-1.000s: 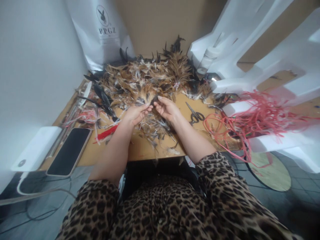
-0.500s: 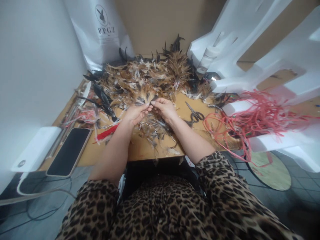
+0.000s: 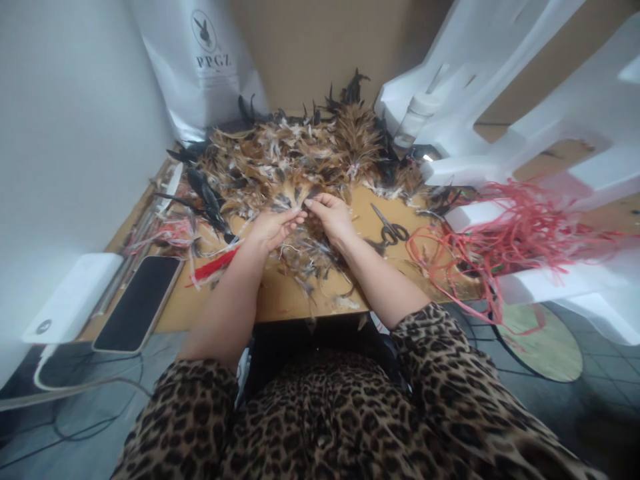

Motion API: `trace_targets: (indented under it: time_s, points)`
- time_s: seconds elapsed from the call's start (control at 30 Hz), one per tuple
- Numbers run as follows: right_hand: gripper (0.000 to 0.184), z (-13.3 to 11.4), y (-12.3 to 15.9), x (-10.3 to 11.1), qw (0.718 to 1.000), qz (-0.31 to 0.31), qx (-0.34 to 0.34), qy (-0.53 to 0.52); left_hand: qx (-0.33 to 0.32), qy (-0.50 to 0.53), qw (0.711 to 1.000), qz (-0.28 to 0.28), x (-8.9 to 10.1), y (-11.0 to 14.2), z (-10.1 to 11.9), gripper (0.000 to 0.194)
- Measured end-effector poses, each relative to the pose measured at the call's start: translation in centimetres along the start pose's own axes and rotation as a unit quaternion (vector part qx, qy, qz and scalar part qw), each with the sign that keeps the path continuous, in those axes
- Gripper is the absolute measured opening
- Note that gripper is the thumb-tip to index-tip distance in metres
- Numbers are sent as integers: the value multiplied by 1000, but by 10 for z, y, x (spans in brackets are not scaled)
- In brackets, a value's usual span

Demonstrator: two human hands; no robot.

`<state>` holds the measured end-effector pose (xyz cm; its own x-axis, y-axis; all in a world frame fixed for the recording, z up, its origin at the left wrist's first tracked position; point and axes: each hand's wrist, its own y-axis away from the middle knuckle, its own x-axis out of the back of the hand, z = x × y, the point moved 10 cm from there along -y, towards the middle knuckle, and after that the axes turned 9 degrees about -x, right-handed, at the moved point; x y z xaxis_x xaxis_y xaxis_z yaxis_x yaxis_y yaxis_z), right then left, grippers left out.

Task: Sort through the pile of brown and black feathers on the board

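My left hand is pinched shut on a small fan of brown and dark feathers in front of the feather pile. Close beside it, my right hand is closed too, thumb and fingertips pressed together on a dark feather at the fan's right side. The fingertips of both hands nearly meet, and they hide the lower ends of the feathers. Under the hands lie loose grey-brown feathers and white threads. Behind them spreads a large heap of brown feathers.
Scissors lie right of my hands on the wooden table. Tangled red strips hang over white foam pieces at right. A phone and white power bank are at left. A plastic bottle leans behind.
My right hand has moved slightly left and closed its fingertips beside the left hand's. The left hand has stayed in place with the feathers.
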<state>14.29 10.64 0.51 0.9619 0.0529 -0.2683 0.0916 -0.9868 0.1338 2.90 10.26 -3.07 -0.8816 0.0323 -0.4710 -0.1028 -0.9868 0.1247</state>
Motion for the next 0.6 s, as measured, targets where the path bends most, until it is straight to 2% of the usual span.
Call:
trace_targets:
  time_s: [0.37, 0.6]
  points:
    - [24, 0, -2, -1, 999, -11, 27, 27, -52, -46, 998, -9, 4, -4, 4, 13]
    - [23, -2, 0, -2, 999, -10, 34, 27, -38, -51, 998, -3, 3, -3, 3, 13]
